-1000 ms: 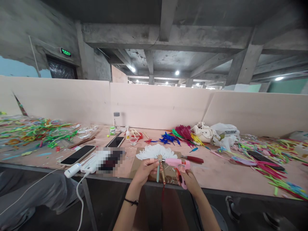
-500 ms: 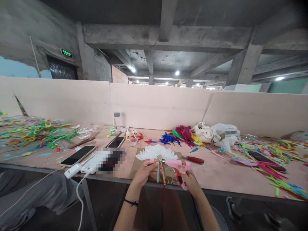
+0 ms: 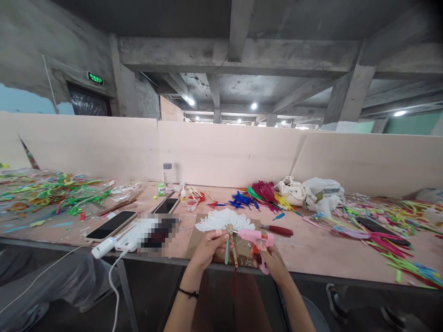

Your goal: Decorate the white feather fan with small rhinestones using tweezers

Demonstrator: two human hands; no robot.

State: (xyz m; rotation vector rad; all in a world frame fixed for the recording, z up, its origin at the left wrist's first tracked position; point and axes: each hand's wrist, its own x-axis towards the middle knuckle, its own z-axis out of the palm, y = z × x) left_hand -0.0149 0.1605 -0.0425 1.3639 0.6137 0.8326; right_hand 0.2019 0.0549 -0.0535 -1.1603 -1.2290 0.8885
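Note:
A white fan with a feathery edge (image 3: pixel 221 220) lies spread over a brown board (image 3: pixel 196 246) at the table's front. My left hand (image 3: pixel 212 248) pinches the base of the fan, beside a pale green stick (image 3: pixel 227 254). A wooden stick with a red tassel (image 3: pixel 236 257) points down from the same spot. My right hand (image 3: pixel 272 262) is wrapped round the grip of a pink glue gun (image 3: pixel 252 236). Its nozzle points left and meets the fan's base, close to my left fingertips. Whether it touches is too small to tell.
Red-handled pliers (image 3: pixel 279 229) lie right of the fan. Blue feathers (image 3: pixel 242 200), a white bag (image 3: pixel 292 191) and a small glue bottle (image 3: pixel 183 193) stand behind. Phones (image 3: pixel 110 225) and cabled chargers lie left. Colourful pipe cleaners (image 3: pixel 69 189) cover both sides. A pale partition (image 3: pixel 224 152) closes the back.
The glue gun and my right hand have shifted very slightly. My left hand keeps its pinch at the base of the fan.

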